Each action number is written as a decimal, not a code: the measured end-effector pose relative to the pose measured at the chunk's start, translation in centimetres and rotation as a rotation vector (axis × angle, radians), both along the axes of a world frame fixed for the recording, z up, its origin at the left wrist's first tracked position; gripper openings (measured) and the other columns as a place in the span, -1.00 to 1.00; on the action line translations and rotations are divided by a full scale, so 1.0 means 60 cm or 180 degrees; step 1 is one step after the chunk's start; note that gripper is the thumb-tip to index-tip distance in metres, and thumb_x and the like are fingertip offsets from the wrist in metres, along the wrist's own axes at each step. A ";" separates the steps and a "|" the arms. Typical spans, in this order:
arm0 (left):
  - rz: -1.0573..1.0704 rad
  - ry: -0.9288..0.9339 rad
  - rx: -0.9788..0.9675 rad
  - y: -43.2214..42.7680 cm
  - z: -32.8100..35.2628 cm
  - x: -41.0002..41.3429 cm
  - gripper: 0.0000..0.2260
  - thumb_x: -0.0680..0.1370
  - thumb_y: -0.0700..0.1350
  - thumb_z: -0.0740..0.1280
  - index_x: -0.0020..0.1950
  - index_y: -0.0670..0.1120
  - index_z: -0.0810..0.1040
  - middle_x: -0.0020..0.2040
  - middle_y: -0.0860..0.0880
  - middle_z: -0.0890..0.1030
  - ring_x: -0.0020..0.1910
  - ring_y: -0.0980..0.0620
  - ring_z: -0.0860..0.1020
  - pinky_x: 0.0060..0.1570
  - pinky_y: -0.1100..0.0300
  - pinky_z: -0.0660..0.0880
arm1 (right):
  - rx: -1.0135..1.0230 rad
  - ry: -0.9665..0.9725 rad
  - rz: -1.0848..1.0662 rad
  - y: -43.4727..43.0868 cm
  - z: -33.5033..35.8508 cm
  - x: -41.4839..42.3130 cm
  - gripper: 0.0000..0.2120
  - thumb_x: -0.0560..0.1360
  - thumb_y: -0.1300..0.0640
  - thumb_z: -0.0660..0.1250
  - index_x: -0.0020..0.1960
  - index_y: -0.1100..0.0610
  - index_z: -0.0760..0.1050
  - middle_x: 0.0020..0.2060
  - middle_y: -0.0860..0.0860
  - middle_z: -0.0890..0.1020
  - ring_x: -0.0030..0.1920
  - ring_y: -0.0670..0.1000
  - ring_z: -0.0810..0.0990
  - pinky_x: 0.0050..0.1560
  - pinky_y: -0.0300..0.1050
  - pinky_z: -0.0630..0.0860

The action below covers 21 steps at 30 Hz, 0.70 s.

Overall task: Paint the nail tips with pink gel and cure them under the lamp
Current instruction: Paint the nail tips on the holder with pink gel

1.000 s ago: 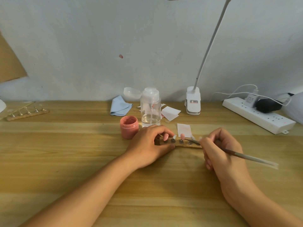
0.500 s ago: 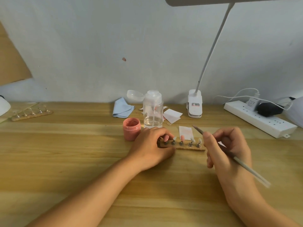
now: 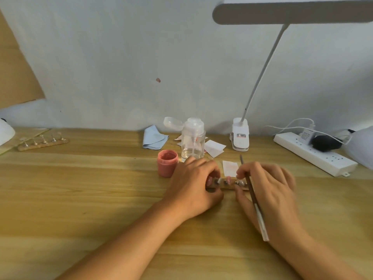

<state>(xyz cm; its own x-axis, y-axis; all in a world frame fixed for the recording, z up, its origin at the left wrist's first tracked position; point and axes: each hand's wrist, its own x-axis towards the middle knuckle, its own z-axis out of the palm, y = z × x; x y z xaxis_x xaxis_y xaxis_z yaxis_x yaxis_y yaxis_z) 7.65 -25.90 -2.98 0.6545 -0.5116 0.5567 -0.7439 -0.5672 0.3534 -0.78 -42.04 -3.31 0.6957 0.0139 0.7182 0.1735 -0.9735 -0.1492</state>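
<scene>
Left hand (image 3: 193,184): fingers curled over the left end of the nail-tip stand (image 3: 224,183), holding it on the wooden table (image 3: 80,188).
Right hand (image 3: 270,190): grips the brush (image 3: 254,196), bristles pointing toward the wall; fingertips at the stand's right end, contact blurred.
Nail-tip stand: between both hands, one pink tip showing.
Pink gel jar (image 3: 167,165): open, just left of the left hand.
Lamp (image 3: 240,136): base behind the stand, head overhead.

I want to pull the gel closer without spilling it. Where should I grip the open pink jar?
Probably round the side wall of the pink jar, coming from its left. It stands upright with no lid, and the pump bottle and left hand crowd its right.
</scene>
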 end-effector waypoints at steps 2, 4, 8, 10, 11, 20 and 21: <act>0.0021 -0.0067 -0.0007 0.000 0.000 -0.002 -0.83 0.34 0.00 0.44 -0.11 0.07 0.54 -0.24 0.20 0.43 -0.11 0.06 0.42 -0.05 0.02 0.44 | -0.0126 -0.0050 0.0042 -0.002 -0.003 0.002 -0.82 0.46 0.19 0.39 0.01 0.04 0.44 -0.18 -0.17 0.59 -0.01 0.04 0.52 0.16 -0.05 0.27; 0.0035 -0.0092 -0.0011 0.000 0.000 -0.003 -0.83 0.34 0.01 0.44 -0.12 0.07 0.54 -0.26 0.21 0.41 -0.12 0.06 0.42 -0.06 0.02 0.45 | -0.0178 -0.0101 0.0061 -0.004 -0.005 0.002 -0.78 0.45 0.24 0.41 0.00 0.04 0.43 -0.18 -0.16 0.58 -0.03 0.04 0.53 0.16 -0.04 0.30; 0.0067 -0.0059 -0.0022 0.001 -0.001 -0.005 -0.81 0.34 0.04 0.42 -0.09 0.08 0.54 -0.28 0.21 0.43 -0.12 0.06 0.42 -0.07 0.05 0.45 | -0.0207 -0.0129 0.0035 -0.003 -0.003 0.000 -0.75 0.43 0.26 0.43 -0.02 0.03 0.42 -0.20 -0.15 0.57 -0.06 0.05 0.53 0.12 -0.06 0.28; 0.0104 0.0041 -0.0046 0.000 -0.002 -0.006 -0.78 0.34 0.04 0.41 -0.04 0.09 0.53 -0.26 0.20 0.46 -0.10 0.05 0.44 -0.06 0.06 0.46 | -0.0215 -0.0091 0.0075 -0.004 -0.003 -0.001 -0.73 0.42 0.27 0.44 -0.02 0.03 0.41 -0.22 -0.13 0.57 -0.07 0.06 0.52 0.09 -0.05 0.28; 0.0126 0.0096 -0.0060 0.000 -0.002 -0.007 -0.76 0.34 0.03 0.41 -0.01 0.09 0.53 -0.26 0.20 0.47 -0.08 0.05 0.45 -0.05 0.06 0.46 | -0.0193 -0.0081 0.0099 -0.004 -0.003 -0.002 -0.74 0.43 0.27 0.43 -0.02 0.03 0.41 -0.23 -0.12 0.58 -0.08 0.06 0.51 0.08 -0.04 0.29; 0.0384 -0.0354 0.0400 -0.008 0.002 -0.010 -0.63 0.50 -0.06 0.38 0.31 0.03 0.49 0.25 0.06 0.55 0.27 0.00 0.43 0.23 0.07 0.42 | 0.0174 -0.0358 0.0287 -0.001 0.004 -0.011 -0.81 0.47 0.31 0.40 0.00 0.13 0.46 -0.25 -0.09 0.61 -0.19 0.04 0.60 0.19 -0.07 0.39; 0.0375 -0.0577 0.0429 -0.006 0.006 -0.014 -0.61 0.48 -0.08 0.41 0.31 -0.01 0.51 0.27 0.02 0.55 0.28 -0.02 0.45 0.24 0.06 0.44 | 0.0185 -0.0379 0.0322 0.000 0.004 -0.012 -0.81 0.47 0.31 0.40 0.01 0.13 0.45 -0.25 -0.08 0.61 -0.18 0.02 0.59 0.19 -0.11 0.37</act>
<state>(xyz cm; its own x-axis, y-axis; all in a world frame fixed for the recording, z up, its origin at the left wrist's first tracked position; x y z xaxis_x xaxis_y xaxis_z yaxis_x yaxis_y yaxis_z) 6.83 -26.28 -2.63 0.6098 -0.5152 0.6023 -0.7142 -0.6867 0.1357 -1.53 -42.04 -3.06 0.6028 0.0356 0.7971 0.2900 -0.9404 -0.1774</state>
